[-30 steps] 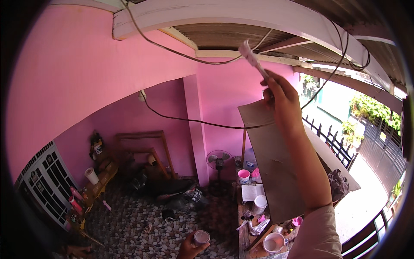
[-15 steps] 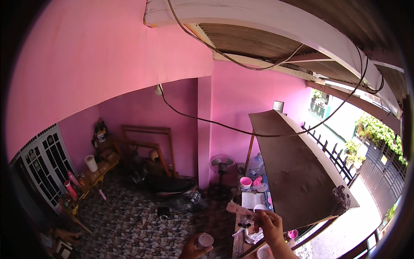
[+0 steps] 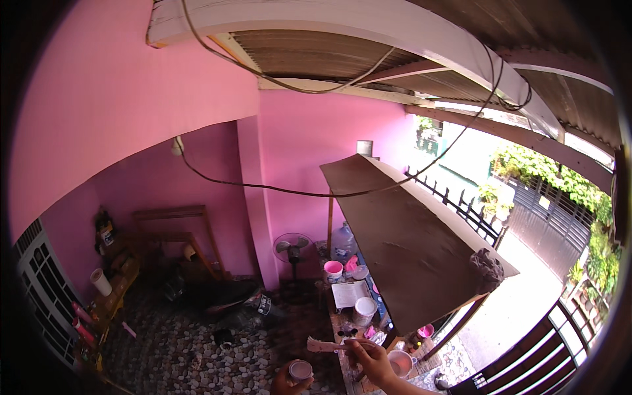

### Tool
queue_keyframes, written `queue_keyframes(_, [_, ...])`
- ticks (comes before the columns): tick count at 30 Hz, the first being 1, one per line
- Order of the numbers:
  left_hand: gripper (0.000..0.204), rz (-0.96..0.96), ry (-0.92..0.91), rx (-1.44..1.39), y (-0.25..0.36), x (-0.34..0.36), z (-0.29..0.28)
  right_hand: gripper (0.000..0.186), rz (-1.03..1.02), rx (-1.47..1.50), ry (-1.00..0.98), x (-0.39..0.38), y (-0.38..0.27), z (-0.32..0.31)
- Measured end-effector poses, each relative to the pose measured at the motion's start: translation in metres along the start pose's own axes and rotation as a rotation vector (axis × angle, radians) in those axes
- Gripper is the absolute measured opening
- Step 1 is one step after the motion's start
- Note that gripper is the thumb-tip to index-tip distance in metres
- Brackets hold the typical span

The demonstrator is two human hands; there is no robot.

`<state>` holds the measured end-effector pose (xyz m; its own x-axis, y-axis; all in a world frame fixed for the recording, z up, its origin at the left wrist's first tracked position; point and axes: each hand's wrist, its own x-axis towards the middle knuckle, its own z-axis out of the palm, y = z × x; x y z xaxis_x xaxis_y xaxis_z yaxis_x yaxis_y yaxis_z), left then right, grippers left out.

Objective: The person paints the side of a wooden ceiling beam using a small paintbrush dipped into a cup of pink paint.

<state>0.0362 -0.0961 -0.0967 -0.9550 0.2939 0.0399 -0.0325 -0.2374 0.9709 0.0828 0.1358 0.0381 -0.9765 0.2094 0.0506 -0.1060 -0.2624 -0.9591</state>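
In my right hand (image 3: 368, 362) is a paintbrush (image 3: 321, 343) with pale pink, paint-coated bristles, held roughly level near the bottom middle, bristles pointing left. Just below and left of it, my left hand (image 3: 283, 379) grips a small cup (image 3: 300, 370) of pale pinkish paint, open at the top. Beyond my hands, lower down, stands a cluttered table (image 3: 337, 317) carrying a white tray (image 3: 350, 292), a white bucket (image 3: 365, 309), a pink pot (image 3: 333, 268), a water jug (image 3: 343, 243) and a pot of liquid (image 3: 399, 365).
A brown sheet canopy (image 3: 401, 243) overhangs the table. A cable (image 3: 276, 189) sags across the view below a beam (image 3: 447, 46). A scooter (image 3: 217, 296) and fan (image 3: 293, 250) stand on the pebble-patterned floor below. A railing (image 3: 540, 349) runs at the lower right, pink walls (image 3: 118, 79) left.
My right hand has come down from up near the roof to beside the cup, the brush now lying level. The view has shifted, with more of the right side showing.
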Motion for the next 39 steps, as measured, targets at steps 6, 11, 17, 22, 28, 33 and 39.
queue_keyframes(6, [0.056,0.087,-0.043,0.221,0.012,0.003,0.004,0.035,-0.071,-0.137,-0.047,-0.003,0.018,0.001])
queue_keyframes(11, [0.053,0.086,-0.067,0.103,0.044,-0.005,0.021,0.035,-0.109,-0.188,-0.07,-0.005,0.017,0.001])
queue_keyframes(17, [0.051,-0.11,-0.125,-0.128,0.001,0.021,-0.013,0.034,-0.23,-0.292,0.027,-0.004,0.022,0.001])
queue_keyframes(22, [0.048,0.011,-0.081,0.203,0.042,0.009,0.021,0.038,-0.096,-0.23,0.03,0.002,0.031,-0.01])
queue_keyframes(28, [0.051,0.052,-0.103,0.222,0.057,0.008,0.031,0.038,-0.183,-0.291,0.031,0.006,0.035,-0.007])
queue_keyframes(33, [0.053,0.049,-0.149,0.164,0.057,0.016,0.037,0.032,-0.184,-0.276,0.07,0.003,0.026,-0.002])
queue_keyframes(39, [0.065,0.051,-0.191,0.05,0.025,0.027,0.024,0.026,-0.12,-0.109,0.081,0.002,0.023,-0.003])
